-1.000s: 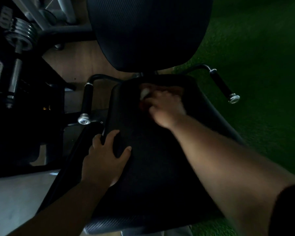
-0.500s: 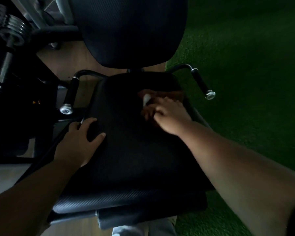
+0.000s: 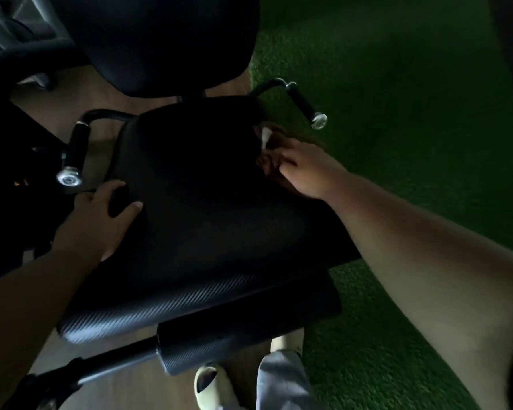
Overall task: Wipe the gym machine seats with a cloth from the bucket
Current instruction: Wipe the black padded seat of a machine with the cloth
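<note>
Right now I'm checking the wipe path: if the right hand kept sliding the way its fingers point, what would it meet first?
The right hand points toward the seat's far right edge; past that, probably the right grip handle, though depth is unclear.

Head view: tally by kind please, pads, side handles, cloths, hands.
Black pads: 3, the seat, the backrest, the roller pad
Side handles: 2, left handle, right handle
Cloths: 1, cloth under the right hand
Hands: 2, with the left hand on the seat edge
Total: 8
</note>
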Demonstrator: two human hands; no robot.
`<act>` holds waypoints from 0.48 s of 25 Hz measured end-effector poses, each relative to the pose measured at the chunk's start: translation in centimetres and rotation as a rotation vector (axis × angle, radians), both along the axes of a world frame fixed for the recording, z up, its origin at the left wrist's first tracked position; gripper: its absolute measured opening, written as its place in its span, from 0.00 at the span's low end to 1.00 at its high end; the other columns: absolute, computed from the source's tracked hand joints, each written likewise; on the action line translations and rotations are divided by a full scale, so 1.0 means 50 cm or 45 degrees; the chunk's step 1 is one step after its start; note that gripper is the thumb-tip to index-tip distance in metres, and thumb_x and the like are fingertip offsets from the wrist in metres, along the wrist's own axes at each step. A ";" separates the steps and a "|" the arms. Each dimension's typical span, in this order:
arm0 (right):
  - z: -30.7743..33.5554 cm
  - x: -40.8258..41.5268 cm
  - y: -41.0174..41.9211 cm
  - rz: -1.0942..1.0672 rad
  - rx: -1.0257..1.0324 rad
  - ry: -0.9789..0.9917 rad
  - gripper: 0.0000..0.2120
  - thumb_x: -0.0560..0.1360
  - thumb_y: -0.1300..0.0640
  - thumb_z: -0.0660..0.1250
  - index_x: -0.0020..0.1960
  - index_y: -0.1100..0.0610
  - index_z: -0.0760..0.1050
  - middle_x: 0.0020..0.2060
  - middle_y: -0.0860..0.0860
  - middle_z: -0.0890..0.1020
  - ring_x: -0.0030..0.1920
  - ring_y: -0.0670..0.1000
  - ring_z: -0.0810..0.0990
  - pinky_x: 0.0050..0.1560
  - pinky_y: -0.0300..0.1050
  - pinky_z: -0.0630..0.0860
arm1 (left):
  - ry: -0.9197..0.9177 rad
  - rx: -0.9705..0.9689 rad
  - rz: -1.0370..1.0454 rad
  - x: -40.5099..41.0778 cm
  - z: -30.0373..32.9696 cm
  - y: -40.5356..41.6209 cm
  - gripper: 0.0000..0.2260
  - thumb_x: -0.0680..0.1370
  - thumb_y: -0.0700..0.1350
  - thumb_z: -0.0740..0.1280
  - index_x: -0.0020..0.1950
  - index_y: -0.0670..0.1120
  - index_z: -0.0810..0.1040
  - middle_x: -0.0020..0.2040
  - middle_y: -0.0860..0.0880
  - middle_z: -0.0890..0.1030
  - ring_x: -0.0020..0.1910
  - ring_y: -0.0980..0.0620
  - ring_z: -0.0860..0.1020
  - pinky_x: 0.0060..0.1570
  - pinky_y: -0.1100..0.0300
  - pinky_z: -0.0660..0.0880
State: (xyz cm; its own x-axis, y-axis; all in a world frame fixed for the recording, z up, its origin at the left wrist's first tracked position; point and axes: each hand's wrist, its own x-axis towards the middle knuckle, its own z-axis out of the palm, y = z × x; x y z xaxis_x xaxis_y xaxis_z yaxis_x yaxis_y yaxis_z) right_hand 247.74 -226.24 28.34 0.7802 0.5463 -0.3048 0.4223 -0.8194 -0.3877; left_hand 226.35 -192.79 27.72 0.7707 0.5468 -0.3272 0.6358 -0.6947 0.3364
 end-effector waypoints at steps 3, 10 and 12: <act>0.040 -0.202 -0.162 -0.122 0.096 -0.038 0.27 0.75 0.42 0.51 0.72 0.41 0.70 0.75 0.43 0.65 0.76 0.51 0.62 0.74 0.56 0.64 | 0.030 -0.007 0.007 -0.003 -0.004 0.003 0.25 0.77 0.66 0.62 0.72 0.63 0.63 0.72 0.37 0.64 0.65 0.31 0.71 0.66 0.38 0.68; 0.059 -0.308 0.029 -0.295 -0.176 -0.367 0.26 0.73 0.43 0.49 0.67 0.39 0.72 0.70 0.43 0.70 0.71 0.54 0.66 0.68 0.60 0.60 | 0.013 -0.003 -0.018 -0.008 -0.003 0.002 0.26 0.76 0.69 0.59 0.72 0.64 0.61 0.71 0.37 0.66 0.64 0.30 0.73 0.66 0.40 0.69; 0.044 -0.373 0.136 -0.001 -0.077 -0.361 0.25 0.73 0.43 0.50 0.67 0.39 0.73 0.71 0.45 0.71 0.71 0.55 0.67 0.69 0.63 0.60 | -0.004 -0.015 -0.032 -0.012 -0.004 0.007 0.26 0.76 0.69 0.59 0.72 0.64 0.62 0.72 0.38 0.65 0.65 0.31 0.72 0.66 0.40 0.68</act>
State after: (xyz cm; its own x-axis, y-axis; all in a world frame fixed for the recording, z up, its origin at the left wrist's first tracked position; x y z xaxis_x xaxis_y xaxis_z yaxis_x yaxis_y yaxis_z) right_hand 229.09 -219.44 30.52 0.8394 0.5329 -0.1064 0.5061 -0.8379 -0.2045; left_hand 225.76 -192.46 27.53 0.7854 0.5231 -0.3310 0.6168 -0.7067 0.3467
